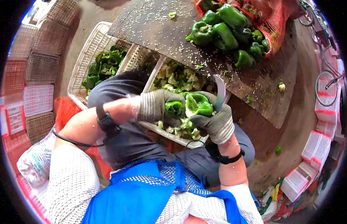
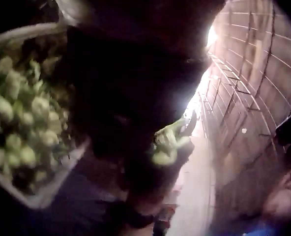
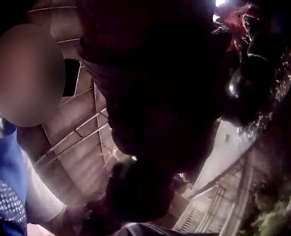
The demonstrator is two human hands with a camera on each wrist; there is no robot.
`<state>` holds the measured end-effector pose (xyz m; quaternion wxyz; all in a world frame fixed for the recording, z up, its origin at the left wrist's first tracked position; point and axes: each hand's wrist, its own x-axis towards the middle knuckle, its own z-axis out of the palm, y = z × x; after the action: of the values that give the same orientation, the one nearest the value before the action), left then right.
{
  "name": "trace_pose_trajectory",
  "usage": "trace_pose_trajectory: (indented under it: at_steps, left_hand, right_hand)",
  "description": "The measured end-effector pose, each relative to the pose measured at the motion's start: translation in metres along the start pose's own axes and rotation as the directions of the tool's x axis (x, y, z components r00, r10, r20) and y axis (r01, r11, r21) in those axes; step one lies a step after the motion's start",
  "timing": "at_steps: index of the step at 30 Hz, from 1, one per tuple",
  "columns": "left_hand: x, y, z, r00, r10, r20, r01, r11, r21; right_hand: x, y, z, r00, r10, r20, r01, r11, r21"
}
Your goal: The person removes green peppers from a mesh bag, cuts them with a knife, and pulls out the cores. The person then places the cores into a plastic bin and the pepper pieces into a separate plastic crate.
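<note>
My gloved left hand [image 1: 158, 106] grips a piece of green bell pepper [image 1: 174, 108], its fingers curled around it. Beside it, my gloved right hand [image 1: 217, 121] holds a knife [image 1: 220, 87] with a curved blade pointing up and away. An opened bell pepper half [image 1: 198, 104], pale inside facing up, sits against the right hand's thumb and fingers. Both hands are over a white crate of pale pepper cores and scraps [image 1: 175, 76]. In the left wrist view, scraps [image 2: 25, 128] show at the left; both wrist views leave the hands mostly in shadow.
Whole green peppers [image 1: 223, 31] spill from a red mesh bag [image 1: 276, 22] onto a seed-strewn board [image 1: 154, 28]. Left of the knees, a white crate [image 1: 77, 76] holds cut green peppers [image 1: 102, 65]. Stacked crates [image 1: 39, 89] line the left side; a bicycle [image 1: 326, 87] stands far right.
</note>
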<state>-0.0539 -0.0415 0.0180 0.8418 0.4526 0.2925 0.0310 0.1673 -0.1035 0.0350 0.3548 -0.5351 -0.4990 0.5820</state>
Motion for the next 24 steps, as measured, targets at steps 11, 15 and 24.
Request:
trace_pose_trajectory:
  at_steps: [11,15,24]
  left_hand:
    - [-0.195,-0.01,-0.191,0.468,0.229,-0.854,0.611,0.615,0.499]
    - [-0.156,0.004,-0.168,0.509,0.401,-0.762,0.383,0.687,0.618]
    - [-0.009,0.027,0.018,0.795,0.141,-0.59,-0.049,0.984,0.17]
  right_hand:
    - [-0.002,0.001,0.007,0.998,-0.008,-0.064,0.014,0.996,0.087]
    - [0.001,0.007,0.004,0.999,-0.015,-0.052,0.012,0.998,-0.057]
    - [0.018,-0.009,0.028,0.977,-0.149,-0.152,0.124,0.979,-0.162]
